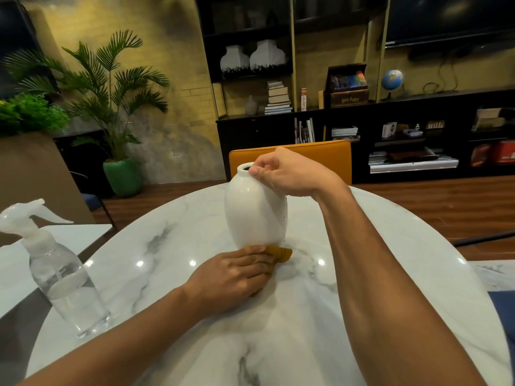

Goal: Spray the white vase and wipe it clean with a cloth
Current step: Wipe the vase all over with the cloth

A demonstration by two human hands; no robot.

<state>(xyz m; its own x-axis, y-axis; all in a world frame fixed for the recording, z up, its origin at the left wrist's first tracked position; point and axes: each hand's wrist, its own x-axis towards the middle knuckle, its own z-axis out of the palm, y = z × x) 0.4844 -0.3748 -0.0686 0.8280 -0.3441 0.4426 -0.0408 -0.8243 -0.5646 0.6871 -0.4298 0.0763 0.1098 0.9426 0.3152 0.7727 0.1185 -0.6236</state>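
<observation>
Right hand [284, 174] pinches white vase [255, 215] rim; flat left hand [237, 274] presses mustard cloth [281, 253] against its base, well inside the surface [167, 246] edges.

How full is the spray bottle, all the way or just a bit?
Partly full. The spray bottle is see-through, and the water inside reaches about halfway up its body; above that it looks empty.

right hand [287, 174] pinches the rim of the white vase [255, 210], upright on the marble table [278, 330]. left hand [237, 271] lies flat on the mustard cloth [281, 253], pressing it at the vase's base. clear spray bottle [60, 271] stands off left, well apart.
</observation>
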